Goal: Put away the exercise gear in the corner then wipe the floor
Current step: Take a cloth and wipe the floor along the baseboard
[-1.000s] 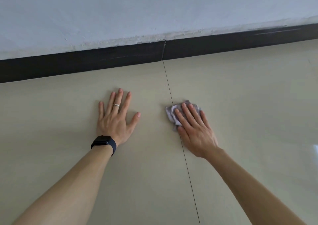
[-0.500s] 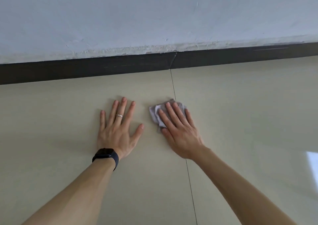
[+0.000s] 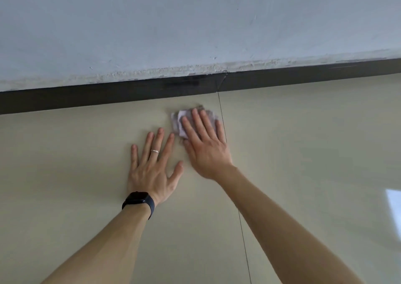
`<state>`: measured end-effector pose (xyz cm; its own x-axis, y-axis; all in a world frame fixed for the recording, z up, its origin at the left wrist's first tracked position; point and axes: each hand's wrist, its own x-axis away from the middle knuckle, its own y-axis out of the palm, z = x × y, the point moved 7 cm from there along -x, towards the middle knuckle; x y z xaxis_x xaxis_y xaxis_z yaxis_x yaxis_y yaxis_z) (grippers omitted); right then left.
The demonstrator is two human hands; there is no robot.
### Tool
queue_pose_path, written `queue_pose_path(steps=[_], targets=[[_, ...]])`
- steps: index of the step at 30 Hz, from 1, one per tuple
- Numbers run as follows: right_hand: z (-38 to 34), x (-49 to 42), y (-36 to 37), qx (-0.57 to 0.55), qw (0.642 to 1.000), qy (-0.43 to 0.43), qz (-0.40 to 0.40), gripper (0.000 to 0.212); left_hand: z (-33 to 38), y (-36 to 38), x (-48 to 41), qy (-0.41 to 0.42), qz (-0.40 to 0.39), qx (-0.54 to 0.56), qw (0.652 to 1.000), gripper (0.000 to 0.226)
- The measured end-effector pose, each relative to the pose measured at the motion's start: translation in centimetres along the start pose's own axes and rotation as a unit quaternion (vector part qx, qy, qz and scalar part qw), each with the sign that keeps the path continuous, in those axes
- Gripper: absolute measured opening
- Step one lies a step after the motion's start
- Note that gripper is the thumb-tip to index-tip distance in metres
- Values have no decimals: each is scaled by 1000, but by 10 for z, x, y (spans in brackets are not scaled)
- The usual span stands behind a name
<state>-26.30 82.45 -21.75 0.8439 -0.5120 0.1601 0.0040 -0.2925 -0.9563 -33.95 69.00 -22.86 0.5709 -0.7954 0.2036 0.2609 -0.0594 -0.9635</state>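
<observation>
Both your hands lie flat: left hand (image 3: 152, 171) bracing on the floor (image 3: 314, 153), right hand (image 3: 206, 144) pressing the cloth (image 3: 180, 121) mid-wipe; next, sweep along the baseboard (image 3: 86, 97).

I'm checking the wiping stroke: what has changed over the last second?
The right hand, pressing the cloth flat, slid it left across the tile seam and forward toward the black baseboard. The left hand stayed flat on the floor; nothing was picked up or let go.
</observation>
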Motion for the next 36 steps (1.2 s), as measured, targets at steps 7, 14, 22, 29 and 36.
queue_pose_path(steps=[7, 14, 22, 29, 36], targets=[[153, 86, -30, -49, 965, 258, 7, 57, 3, -2, -2, 2, 12, 11, 1000, 71], [6, 210, 28, -44, 974, 223, 14, 58, 3, 1, -3, 2, -15, 22, 1000, 73], [43, 274, 20, -32, 978, 197, -55, 56, 5, -4, -4, 53, -36, 13, 998, 74], [125, 336, 19, -131, 870, 474, -13, 62, 2, -2, -4, 39, -90, -41, 994, 77], [-77, 404, 77, -45, 988, 142, -29, 57, 72, 41, 161, 148, -59, -11, 987, 64]])
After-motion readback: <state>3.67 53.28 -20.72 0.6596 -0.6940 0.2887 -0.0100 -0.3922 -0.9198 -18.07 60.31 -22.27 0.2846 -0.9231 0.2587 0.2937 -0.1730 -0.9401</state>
